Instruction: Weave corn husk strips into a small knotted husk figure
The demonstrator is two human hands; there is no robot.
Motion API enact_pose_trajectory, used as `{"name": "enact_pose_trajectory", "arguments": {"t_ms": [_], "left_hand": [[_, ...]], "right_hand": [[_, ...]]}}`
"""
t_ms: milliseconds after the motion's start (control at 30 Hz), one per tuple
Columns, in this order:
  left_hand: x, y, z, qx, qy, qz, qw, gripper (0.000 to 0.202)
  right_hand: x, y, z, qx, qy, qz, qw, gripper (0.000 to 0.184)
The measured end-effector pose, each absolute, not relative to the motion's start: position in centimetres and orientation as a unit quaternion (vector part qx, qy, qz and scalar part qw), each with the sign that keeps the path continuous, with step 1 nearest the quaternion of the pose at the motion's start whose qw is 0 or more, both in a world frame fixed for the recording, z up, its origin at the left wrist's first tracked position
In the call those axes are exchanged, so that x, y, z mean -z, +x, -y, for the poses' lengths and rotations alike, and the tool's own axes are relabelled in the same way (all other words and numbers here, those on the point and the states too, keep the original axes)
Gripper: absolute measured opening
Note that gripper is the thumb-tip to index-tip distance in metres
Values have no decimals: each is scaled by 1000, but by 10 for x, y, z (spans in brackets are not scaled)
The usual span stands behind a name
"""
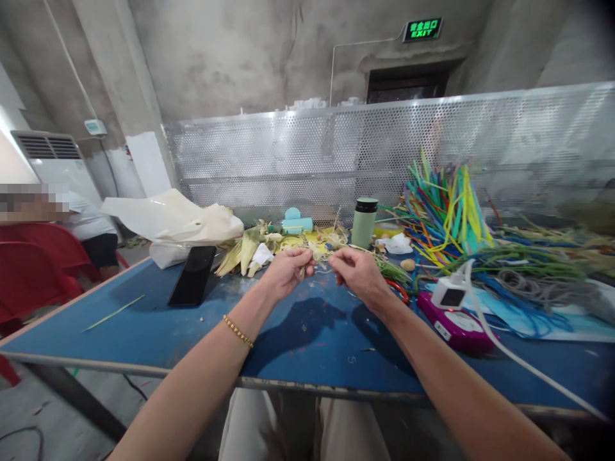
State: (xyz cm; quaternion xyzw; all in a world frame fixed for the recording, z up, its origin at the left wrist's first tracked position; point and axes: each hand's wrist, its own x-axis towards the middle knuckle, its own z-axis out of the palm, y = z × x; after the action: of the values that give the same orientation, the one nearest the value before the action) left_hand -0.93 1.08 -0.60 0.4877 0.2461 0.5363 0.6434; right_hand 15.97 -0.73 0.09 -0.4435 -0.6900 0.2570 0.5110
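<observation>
Close together over the middle of the table, my two hands work on a small, pale, straw-like plant strip (319, 258). My left hand (290, 272) is closed, thumb against fingers, pinching the strip; a gold bead bracelet (237, 331) circles that wrist. From the other side my right hand (359, 274) is closed in a pinch, its fingertips at the strip's thin right end. The fingers partly hide the strip, and its exact shape is too small to make out. Beyond my left hand lie dried corn husks (247, 246) and a crumpled white tissue (261, 257).
A phone (192, 276) and white plastic bag (192, 221) are left on the blue table (158, 339). A green bottle (364, 224), colourful strips (456, 211) and purple power strip (456, 323) with white cable (509, 358) stand right. Behind is a perforated metal screen (288, 147); a person sits far left.
</observation>
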Motion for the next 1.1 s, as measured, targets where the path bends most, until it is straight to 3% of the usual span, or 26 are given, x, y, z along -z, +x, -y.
{"name": "enact_pose_trajectory", "arguments": {"t_ms": [100,267,633,1100], "left_hand": [[7,-9,-7,-497,536,-262,630,23],[6,-7,-1,-428,565,-273,651,26],[9,-5,1,-428,589,-257,635,29],[6,-4,3,-429,573,-263,647,26]], "right_hand": [[-4,164,6,-252,-433,667,552,24],[-5,163,9,-328,-372,695,521,26],[-4,162,9,-389,-361,651,542,25],[-1,162,5,-337,-393,648,559,28]]}}
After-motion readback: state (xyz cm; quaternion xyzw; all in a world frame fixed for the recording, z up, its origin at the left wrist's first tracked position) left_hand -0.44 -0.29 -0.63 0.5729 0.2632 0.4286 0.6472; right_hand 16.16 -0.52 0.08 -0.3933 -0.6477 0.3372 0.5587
